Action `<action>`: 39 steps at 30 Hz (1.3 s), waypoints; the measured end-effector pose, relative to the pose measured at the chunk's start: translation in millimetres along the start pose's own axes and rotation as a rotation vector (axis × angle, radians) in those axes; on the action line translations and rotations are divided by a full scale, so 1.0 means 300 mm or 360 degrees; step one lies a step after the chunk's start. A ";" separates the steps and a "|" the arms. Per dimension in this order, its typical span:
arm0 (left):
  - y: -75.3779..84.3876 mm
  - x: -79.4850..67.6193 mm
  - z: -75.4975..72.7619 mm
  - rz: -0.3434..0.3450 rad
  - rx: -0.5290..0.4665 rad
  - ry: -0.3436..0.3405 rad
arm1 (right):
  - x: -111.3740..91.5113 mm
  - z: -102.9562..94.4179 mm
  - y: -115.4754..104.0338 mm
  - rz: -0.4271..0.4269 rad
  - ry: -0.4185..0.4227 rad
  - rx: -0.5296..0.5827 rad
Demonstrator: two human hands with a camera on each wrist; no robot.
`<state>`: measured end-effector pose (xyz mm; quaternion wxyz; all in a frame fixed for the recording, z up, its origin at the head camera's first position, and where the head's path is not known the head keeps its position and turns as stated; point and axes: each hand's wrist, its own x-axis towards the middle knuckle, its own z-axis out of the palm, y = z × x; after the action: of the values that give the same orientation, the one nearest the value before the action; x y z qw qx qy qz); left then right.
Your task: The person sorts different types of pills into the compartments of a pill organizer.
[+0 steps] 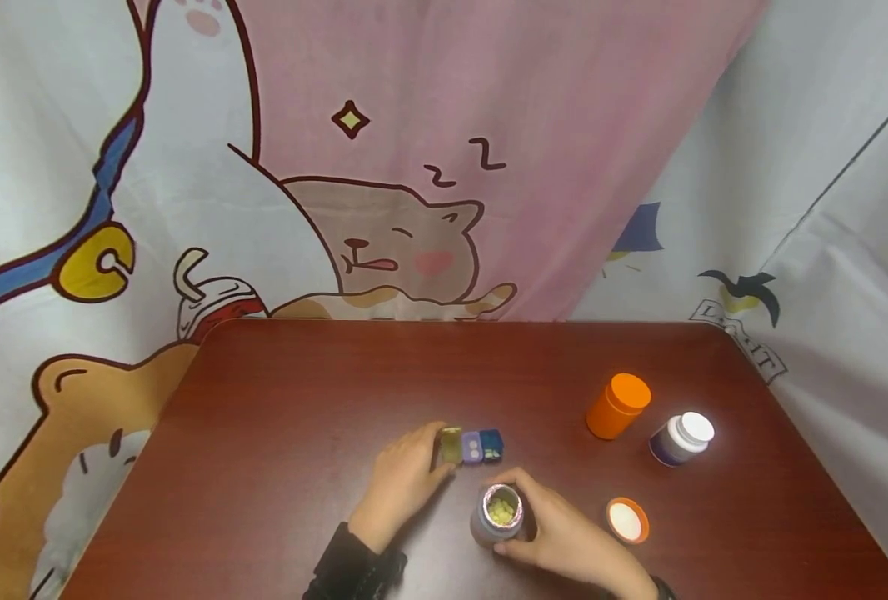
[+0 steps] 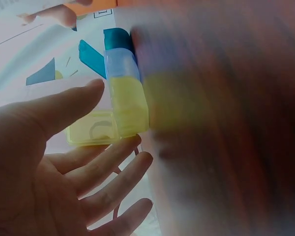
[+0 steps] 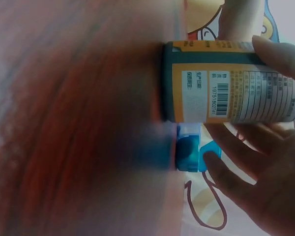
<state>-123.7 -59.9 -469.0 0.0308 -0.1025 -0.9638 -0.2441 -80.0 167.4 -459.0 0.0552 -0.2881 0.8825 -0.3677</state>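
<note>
Dark red wood of the table (image 1: 279, 417) fills the lower half of the head view, where the pill organiser (image 1: 471, 446) lies just below the centre as a short row of three compartments, yellow, lilac and dark blue, its long axis running left to right across the frame. The left hand (image 1: 406, 483) rests at the yellow end, fingers straight and relaxed, fingertips touching that compartment. Just lower right, the right hand (image 1: 556, 533) curls around an open bottle (image 1: 498, 515) standing upright, its mouth facing the camera and showing pale yellow tablets inside. The left wrist view adds what the head view cannot: the yellow compartment's lid (image 2: 93, 130) hangs open towards the palm, and the organiser runs up the frame, its blue end at the top. The right wrist view shows the bottle's label, with a barcode and a printed table, and the thumb and fingers wrapped round its side. Only the head view shows an orange bottle (image 1: 618, 406), a white-capped bottle (image 1: 680, 438) and a loose orange cap (image 1: 627, 520) at the right.
</note>
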 end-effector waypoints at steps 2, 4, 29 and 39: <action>0.003 0.000 0.002 -0.0003 0.0003 0.0006 | 0.006 -0.003 0.001 0.0025 0.0023 -0.0005; 0.006 0.000 0.003 -0.0008 0.0012 0.0015 | 0.012 -0.007 0.003 0.0058 0.0066 -0.0025; -0.017 0.029 -0.012 0.0023 0.0001 -0.0053 | 0.182 -0.094 0.010 -0.0045 0.0448 -0.0517; -0.026 0.044 -0.009 -0.0002 -0.0021 -0.0083 | 0.245 -0.076 0.005 -0.0086 0.0381 -0.0785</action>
<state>-138.1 -65.4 -468.7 0.0049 -0.1085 -0.9627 -0.2478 -148.5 142.0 -435.1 -0.1311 -0.2707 0.9376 -0.1746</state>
